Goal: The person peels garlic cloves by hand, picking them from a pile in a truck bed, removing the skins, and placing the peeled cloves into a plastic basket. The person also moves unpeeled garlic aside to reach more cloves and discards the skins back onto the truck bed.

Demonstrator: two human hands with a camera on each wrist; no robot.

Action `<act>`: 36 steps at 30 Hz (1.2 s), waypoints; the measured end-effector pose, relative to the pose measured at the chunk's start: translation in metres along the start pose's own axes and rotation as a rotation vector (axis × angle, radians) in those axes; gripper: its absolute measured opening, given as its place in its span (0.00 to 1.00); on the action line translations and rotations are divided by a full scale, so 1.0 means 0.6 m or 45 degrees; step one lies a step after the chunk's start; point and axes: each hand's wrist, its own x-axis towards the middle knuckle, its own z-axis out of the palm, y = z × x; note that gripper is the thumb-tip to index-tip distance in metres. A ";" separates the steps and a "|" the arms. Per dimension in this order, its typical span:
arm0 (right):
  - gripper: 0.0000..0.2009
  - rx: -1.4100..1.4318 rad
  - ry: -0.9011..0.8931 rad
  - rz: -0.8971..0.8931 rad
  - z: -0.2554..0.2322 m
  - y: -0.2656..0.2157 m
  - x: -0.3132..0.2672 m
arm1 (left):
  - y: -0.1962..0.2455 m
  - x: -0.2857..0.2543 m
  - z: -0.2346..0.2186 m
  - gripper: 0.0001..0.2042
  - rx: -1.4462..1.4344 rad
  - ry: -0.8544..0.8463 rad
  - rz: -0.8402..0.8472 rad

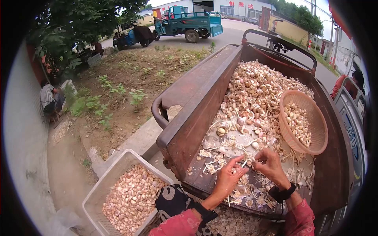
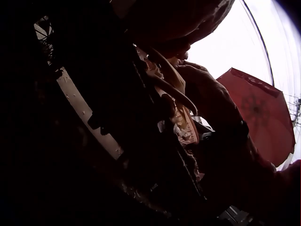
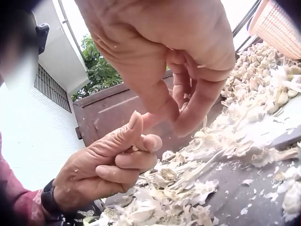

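Observation:
In the head view the left hand (image 1: 228, 180) curls its fingers round pale garlic, partly hidden by its thumb. Close on its right, the right hand (image 1: 272, 168) brings thumb and fingertips together above the cart bed. The right wrist view shows the right hand (image 3: 164, 52) above the left hand (image 3: 110, 165), their fingertips meeting, with a small pale bit of garlic between the right fingers. Loose garlic skins (image 3: 188, 195) and stalks lie beneath. A large heap of garlic (image 1: 252, 88) fills the far part of the cart. The left wrist view is mostly dark.
A pink basket (image 1: 323, 131) of cloves sits on the heap's right. Left of the cart (image 1: 189, 114) stands a white crate (image 1: 94, 193) full of cloves. Raised metal sides bound the bed. Another person (image 1: 49, 98) sits far left; teal three-wheeler (image 1: 183, 24) behind.

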 end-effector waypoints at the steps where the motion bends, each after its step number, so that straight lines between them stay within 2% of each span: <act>1: 0.07 0.006 -0.052 0.041 0.002 -0.013 -0.011 | 0.004 -0.002 0.001 0.21 0.151 -0.028 0.127; 2: 0.07 0.009 -0.054 0.037 0.006 -0.021 -0.021 | 0.005 -0.005 0.004 0.22 0.302 -0.059 0.249; 3: 0.07 0.063 -0.087 0.032 0.011 -0.027 -0.030 | 0.002 -0.003 0.012 0.19 0.300 -0.022 0.380; 6: 0.06 0.060 -0.101 0.008 0.023 -0.019 -0.042 | 0.000 -0.006 0.005 0.15 0.386 -0.136 0.296; 7: 0.06 0.234 -0.108 0.048 0.026 -0.018 -0.045 | -0.002 -0.007 0.004 0.15 0.390 -0.134 0.294; 8: 0.06 0.406 -0.113 0.088 0.025 -0.019 -0.046 | -0.007 -0.007 0.005 0.14 0.287 -0.126 0.354; 10: 0.05 0.503 -0.139 0.091 0.021 -0.034 -0.047 | -0.018 -0.009 0.010 0.13 0.074 -0.115 0.464; 11: 0.05 0.598 -0.160 0.097 0.019 -0.042 -0.046 | -0.014 -0.014 0.010 0.13 0.068 -0.121 0.456; 13: 0.04 0.643 -0.198 0.113 0.018 -0.039 -0.040 | 0.008 -0.025 0.004 0.14 -0.241 -0.195 0.061; 16: 0.04 0.680 -0.259 0.178 0.012 -0.055 -0.042 | 0.024 -0.035 0.000 0.15 -0.512 -0.227 -0.148; 20: 0.05 0.726 -0.286 0.203 0.007 -0.064 -0.042 | 0.035 -0.043 -0.008 0.15 -0.729 -0.291 -0.261; 30: 0.06 0.890 -0.306 0.231 0.014 -0.053 -0.039 | 0.027 -0.046 -0.012 0.13 -1.015 -0.304 -0.349; 32: 0.04 1.012 -0.343 0.327 0.009 -0.047 -0.039 | 0.034 -0.044 -0.012 0.13 -1.281 -0.158 -0.430; 33: 0.04 1.008 -0.349 0.325 0.003 -0.037 -0.037 | 0.033 -0.043 -0.014 0.13 -1.285 -0.156 -0.425; 35: 0.04 0.798 -0.383 0.264 -0.019 -0.010 -0.023 | 0.031 -0.038 -0.024 0.13 -1.355 -0.213 -0.459; 36: 0.07 0.301 -0.314 0.197 -0.037 -0.011 -0.015 | 0.031 -0.040 -0.026 0.13 -1.361 -0.202 -0.447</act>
